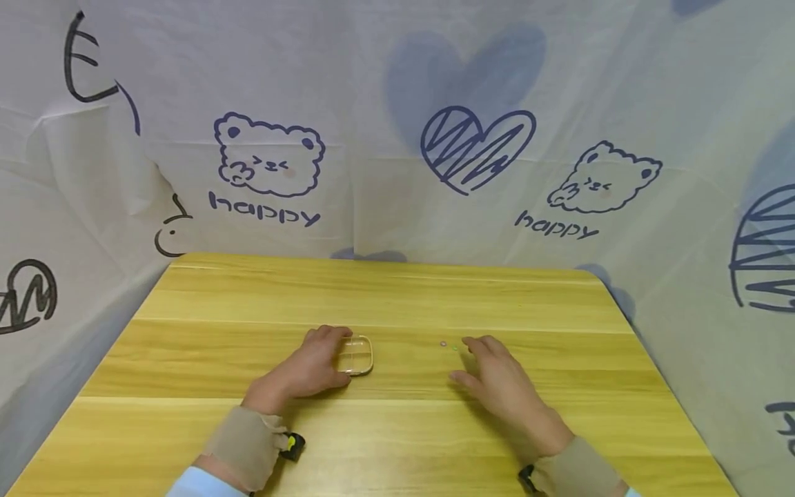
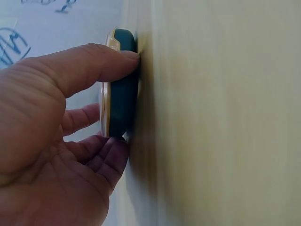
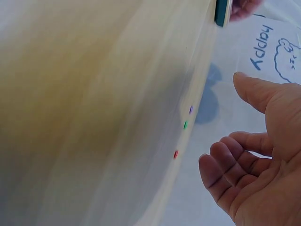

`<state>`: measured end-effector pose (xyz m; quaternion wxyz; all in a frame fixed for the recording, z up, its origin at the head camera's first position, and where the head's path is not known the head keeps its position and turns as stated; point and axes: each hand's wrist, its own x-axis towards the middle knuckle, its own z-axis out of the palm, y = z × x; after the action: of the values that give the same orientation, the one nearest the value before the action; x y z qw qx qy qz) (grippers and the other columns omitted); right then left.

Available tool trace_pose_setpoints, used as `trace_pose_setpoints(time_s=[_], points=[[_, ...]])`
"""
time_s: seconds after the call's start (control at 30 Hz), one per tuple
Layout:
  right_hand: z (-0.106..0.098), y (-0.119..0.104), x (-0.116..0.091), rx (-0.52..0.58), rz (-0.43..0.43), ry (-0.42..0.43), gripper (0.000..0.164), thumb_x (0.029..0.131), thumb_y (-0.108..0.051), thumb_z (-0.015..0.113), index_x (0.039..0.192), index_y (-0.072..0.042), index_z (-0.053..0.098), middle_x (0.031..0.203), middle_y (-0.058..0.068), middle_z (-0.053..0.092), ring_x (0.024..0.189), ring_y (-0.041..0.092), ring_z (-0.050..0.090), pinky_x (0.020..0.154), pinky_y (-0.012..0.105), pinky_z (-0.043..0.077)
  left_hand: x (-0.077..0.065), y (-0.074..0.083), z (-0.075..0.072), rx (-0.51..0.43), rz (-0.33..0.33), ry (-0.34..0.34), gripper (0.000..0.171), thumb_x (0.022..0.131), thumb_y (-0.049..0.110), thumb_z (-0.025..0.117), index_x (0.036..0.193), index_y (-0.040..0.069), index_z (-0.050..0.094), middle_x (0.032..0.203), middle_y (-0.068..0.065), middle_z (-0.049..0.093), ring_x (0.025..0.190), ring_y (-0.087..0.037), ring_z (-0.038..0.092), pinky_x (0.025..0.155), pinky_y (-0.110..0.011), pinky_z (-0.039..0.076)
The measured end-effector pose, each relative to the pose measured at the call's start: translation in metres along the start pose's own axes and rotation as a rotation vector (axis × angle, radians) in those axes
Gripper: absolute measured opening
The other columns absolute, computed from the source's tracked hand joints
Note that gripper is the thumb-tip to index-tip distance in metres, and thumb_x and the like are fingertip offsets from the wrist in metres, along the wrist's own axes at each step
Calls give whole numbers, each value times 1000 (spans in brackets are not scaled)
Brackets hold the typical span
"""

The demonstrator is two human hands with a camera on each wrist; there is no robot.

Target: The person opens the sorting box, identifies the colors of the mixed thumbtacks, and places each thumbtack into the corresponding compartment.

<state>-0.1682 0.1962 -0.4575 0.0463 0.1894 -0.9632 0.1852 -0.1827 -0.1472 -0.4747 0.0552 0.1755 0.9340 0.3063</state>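
My light-blue left sleeve (image 1: pixel 201 483) came nearest, over the wood-grain table (image 1: pixel 404 449). My left hand (image 1: pixel 310 362) gripped the clear-topped, dark-green case (image 1: pixel 363 355) on the table, thumb on its near side, fingers on its far side; its exposed rounded side faced right, though my palm hid its long axis. My right hand (image 1: pixel 499 383) held nothing, thumb and fingers parted. Nearer that hand, by its fingertips, lay the purple pellet (image 3: pixel 191 109), green pellet (image 3: pixel 186 125) and red pellet (image 3: pixel 176 154), their row running rightward in that order; I couldn't tell which way each pointed.
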Motion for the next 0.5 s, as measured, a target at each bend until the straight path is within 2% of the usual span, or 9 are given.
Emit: trace_pose_setpoints(time_s=[0.27, 0.5], points=[[9, -13, 7, -9, -58, 17, 64, 85, -41, 72, 132, -3, 53, 119, 12, 59, 104, 25, 57, 87, 43, 51, 13, 23, 23, 19, 88, -5, 75, 69, 20, 76, 136, 6, 46, 127, -17, 51, 112, -32, 43, 94, -45, 43], [18, -20, 11, -14, -62, 0, 64, 85, -43, 71, 133, -5, 53, 123, 11, 59, 109, 25, 56, 91, 42, 50, 16, 35, 36, 1, 115, -11, 73, 72, 20, 75, 137, 6, 45, 128, -16, 50, 112, -32, 42, 92, -45, 43]])
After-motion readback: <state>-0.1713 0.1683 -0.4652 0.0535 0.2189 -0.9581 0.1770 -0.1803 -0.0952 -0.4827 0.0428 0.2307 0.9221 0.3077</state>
